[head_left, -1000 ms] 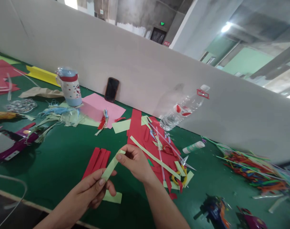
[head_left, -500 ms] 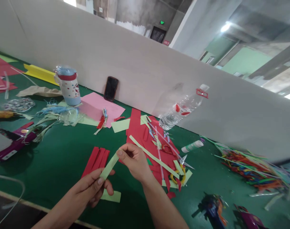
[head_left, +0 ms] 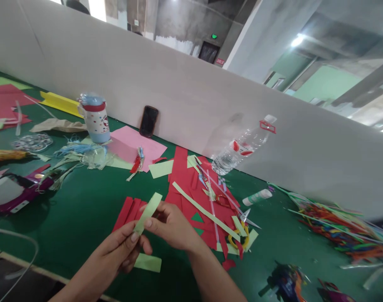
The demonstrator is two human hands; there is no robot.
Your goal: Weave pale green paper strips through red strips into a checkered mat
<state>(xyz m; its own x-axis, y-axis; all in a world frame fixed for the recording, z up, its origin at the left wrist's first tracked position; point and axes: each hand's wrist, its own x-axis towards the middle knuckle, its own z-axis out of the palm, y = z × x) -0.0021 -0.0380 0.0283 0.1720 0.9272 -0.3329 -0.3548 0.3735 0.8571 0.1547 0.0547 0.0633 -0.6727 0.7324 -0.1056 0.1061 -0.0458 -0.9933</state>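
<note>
A light green paper strip (head_left: 151, 206) slants up in front of me, its lower end pinched between the thumb and fingers of my left hand (head_left: 123, 248). My right hand (head_left: 172, 224) holds the strip's right edge about midway, thumb in front and fingertips partly hidden behind the paper. The strip's upper end is free. Below the hands a short light green paper piece (head_left: 152, 263) lies on the green table. Several folded red paper strips (head_left: 128, 209) lie just behind the left hand, partly covered by it.
Right of my hands, red paper (head_left: 181, 180) lies under a long green strip (head_left: 207, 212) and yellow-handled scissors (head_left: 247, 239). Behind stand a phone (head_left: 149, 121), a tumbler (head_left: 97, 121) and a leaning water bottle (head_left: 241, 147). A glue stick (head_left: 257, 197) and colourful pipe cleaners (head_left: 339, 228) lie right.
My right hand has slid from the strip's upper end down to its middle, leaving that end free. The left hand keeps its pinch. The view has shifted slightly.
</note>
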